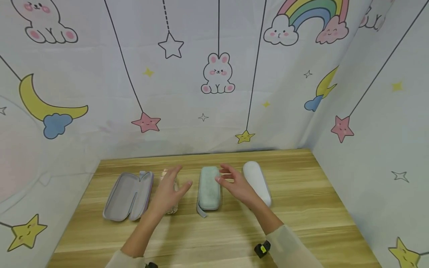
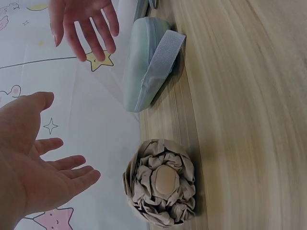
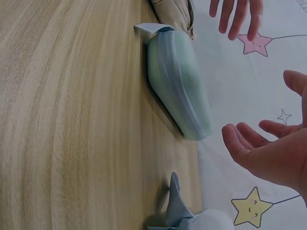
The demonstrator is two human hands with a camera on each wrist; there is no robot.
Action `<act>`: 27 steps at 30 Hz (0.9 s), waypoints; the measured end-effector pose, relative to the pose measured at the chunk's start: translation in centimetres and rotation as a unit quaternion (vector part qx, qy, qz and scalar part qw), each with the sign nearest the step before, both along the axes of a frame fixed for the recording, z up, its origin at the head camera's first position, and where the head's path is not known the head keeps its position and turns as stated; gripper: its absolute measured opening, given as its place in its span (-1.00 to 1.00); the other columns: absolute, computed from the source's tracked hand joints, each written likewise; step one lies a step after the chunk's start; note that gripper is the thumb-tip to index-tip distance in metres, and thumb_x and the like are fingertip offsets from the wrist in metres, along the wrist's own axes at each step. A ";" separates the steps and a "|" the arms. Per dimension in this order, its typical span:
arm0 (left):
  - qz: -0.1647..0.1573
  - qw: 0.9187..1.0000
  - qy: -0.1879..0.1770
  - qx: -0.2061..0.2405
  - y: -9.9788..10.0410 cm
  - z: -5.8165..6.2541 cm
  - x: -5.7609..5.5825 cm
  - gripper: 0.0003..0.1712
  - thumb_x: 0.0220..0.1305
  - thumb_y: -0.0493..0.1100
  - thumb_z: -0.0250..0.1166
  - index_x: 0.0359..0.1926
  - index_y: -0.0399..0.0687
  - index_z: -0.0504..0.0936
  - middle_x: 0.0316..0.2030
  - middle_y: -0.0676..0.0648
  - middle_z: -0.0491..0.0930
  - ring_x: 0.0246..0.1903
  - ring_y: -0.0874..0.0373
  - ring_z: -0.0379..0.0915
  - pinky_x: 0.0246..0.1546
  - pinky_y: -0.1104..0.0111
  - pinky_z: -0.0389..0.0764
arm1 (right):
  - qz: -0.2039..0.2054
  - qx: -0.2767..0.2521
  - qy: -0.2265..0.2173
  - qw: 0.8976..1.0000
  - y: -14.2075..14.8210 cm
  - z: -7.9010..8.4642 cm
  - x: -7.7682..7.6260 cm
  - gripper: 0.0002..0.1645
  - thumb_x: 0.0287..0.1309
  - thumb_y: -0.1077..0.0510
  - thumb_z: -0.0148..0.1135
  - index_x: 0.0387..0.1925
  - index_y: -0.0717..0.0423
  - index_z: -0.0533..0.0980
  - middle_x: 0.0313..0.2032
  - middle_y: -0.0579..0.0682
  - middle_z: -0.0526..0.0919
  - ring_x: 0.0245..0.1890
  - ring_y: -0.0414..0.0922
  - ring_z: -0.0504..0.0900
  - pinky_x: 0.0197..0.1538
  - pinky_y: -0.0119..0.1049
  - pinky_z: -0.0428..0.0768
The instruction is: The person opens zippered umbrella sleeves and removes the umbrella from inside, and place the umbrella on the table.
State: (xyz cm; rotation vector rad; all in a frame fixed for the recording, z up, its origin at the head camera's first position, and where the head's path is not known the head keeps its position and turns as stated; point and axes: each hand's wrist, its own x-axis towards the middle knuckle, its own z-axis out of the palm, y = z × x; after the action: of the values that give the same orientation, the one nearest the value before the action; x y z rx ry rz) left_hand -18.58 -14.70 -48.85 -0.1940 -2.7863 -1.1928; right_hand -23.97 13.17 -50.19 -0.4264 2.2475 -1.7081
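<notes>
A pale green zippered case [image 1: 209, 190] lies closed in the middle of the wooden table, its grey strap toward me. My right hand [image 1: 238, 186] hovers just right of it, fingers spread and loosely bent, holding nothing. Over a beige bundle of gathered fabric [image 2: 165, 184], my left hand [image 1: 166, 195] hangs with its fingers relaxed and thumb apart. That bundle has a round knob at its end and looks like a folded umbrella; in the head view the hand mostly covers it. Both wrist views show the palms raised above the table, apart from the case.
An open grey-lined case [image 1: 121, 197] lies at the left of the table [image 1: 207, 242]. To the right, partly behind my right wrist, is a closed white case [image 1: 255, 176]. A patterned fabric curtain [image 1: 187, 93] borders the table's back and sides.
</notes>
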 end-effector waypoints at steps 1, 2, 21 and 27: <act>0.000 1.000 0.000 0.001 0.3 -0.1 -0.1 -0.13 0.52 0.16 0.31 0.60 -0.20 0.25 0.53 -0.36 0.25 0.51 -0.36 0.16 0.42 -0.29 0.27 | -0.003 0.000 0.000 1.000 -0.1 -0.1 -0.1 -0.16 0.45 -0.15 0.35 0.58 0.01 0.29 0.43 0.21 0.45 0.37 0.14 0.48 0.30 0.12 0.56; 0.000 1.000 0.001 0.001 0.5 -0.1 -0.2 -0.13 0.52 0.16 0.31 0.60 -0.20 0.26 0.53 -0.36 0.26 0.51 -0.35 0.17 0.42 -0.28 0.28 | -0.006 0.001 0.001 1.000 -0.1 -0.3 -0.1 -0.16 0.45 -0.14 0.35 0.58 0.03 0.29 0.43 0.22 0.45 0.37 0.15 0.48 0.30 0.12 0.56; 0.019 0.998 -0.062 0.023 3.4 -2.9 -1.7 -0.21 0.57 0.08 0.26 0.61 -0.17 0.25 0.52 -0.37 0.27 0.50 -0.35 0.19 0.43 -0.25 0.28 | -0.053 0.026 0.019 0.998 -1.2 -2.8 -1.1 -0.15 0.44 -0.18 0.34 0.53 0.18 0.34 0.41 0.22 0.48 0.34 0.22 0.53 0.23 0.11 0.62; 0.022 0.997 -0.070 0.026 4.8 -3.9 -1.8 -0.22 0.54 0.05 0.30 0.58 -0.21 0.30 0.49 -0.36 0.32 0.48 -0.33 0.24 0.42 -0.22 0.32 | -0.068 0.051 0.011 0.996 -1.4 -3.5 -0.9 -0.20 0.44 -0.13 0.34 0.48 0.24 0.38 0.31 0.26 0.56 0.27 0.23 0.58 0.22 0.12 0.62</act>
State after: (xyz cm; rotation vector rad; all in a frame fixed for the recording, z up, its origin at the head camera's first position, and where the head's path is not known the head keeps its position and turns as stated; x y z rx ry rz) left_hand -20.36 -9.89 -52.74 -0.0475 -2.8567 -1.3143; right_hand -24.88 11.79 -53.65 -0.2762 2.4178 -1.6501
